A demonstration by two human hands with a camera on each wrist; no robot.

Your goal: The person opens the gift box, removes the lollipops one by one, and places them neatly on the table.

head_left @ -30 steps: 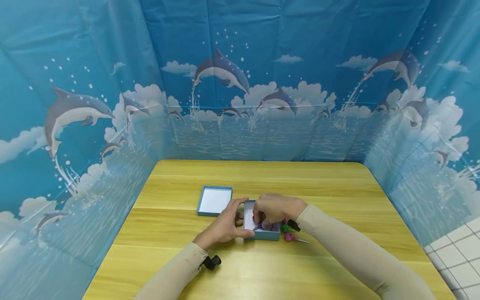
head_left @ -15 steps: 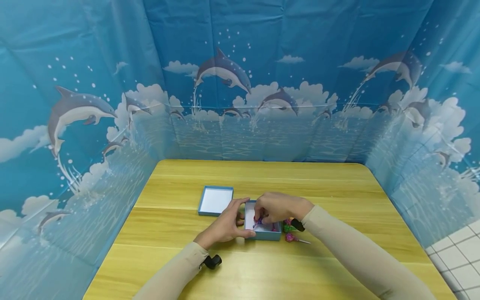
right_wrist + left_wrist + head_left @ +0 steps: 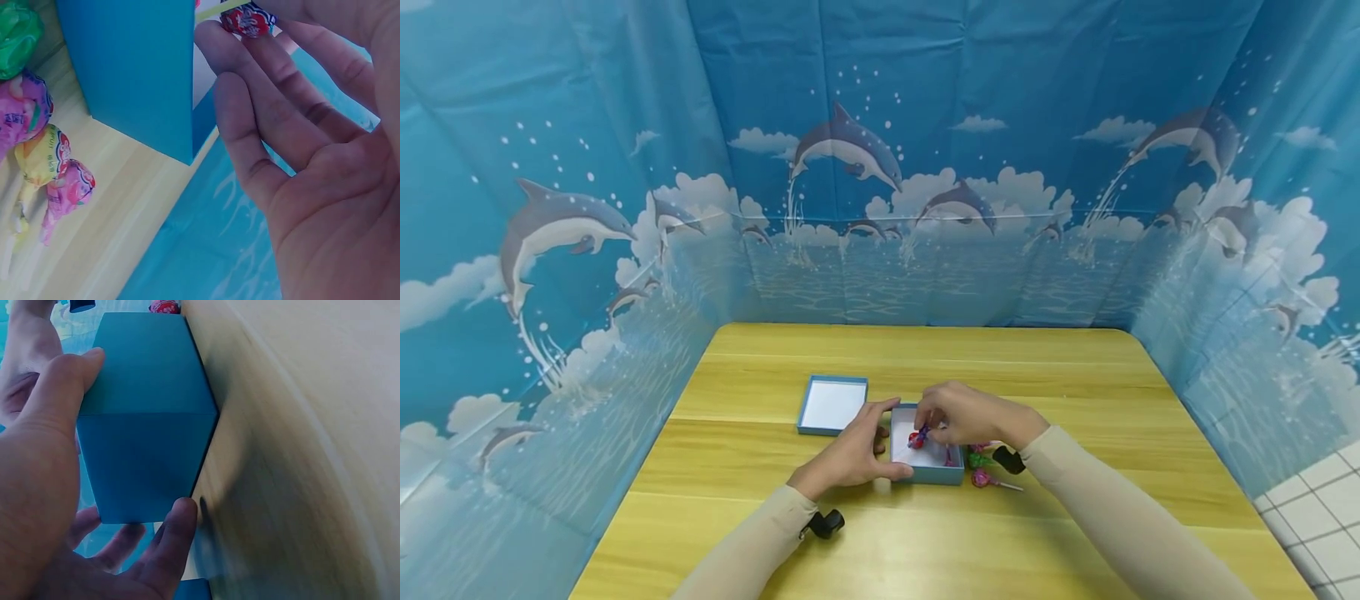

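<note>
A small blue box [image 3: 934, 474] with a white inside sits open on the wooden table [image 3: 1075, 375]. My left hand [image 3: 880, 450] grips its left side, thumb [image 3: 65, 387] on one wall and a finger [image 3: 178, 528] round the corner of the box [image 3: 147, 419]. My right hand [image 3: 934, 427] hovers over the box and pinches a red-wrapped lollipop [image 3: 917, 438] by its stick. In the right wrist view that lollipop [image 3: 247, 19] sits at my fingertips beside the box wall [image 3: 131, 69].
The box's lid [image 3: 832, 404] lies upturned just left of the box. Several wrapped lollipops [image 3: 981, 468] lie on the table right of the box: green [image 3: 15, 31], pink [image 3: 25, 112] and yellow [image 3: 40, 159]. Blue dolphin-print sheets [image 3: 880, 208] wall the table on three sides.
My right hand has risen slightly from inside the box, and the red lollipop now shows at its fingertips. The left hand and the box have stayed put.
</note>
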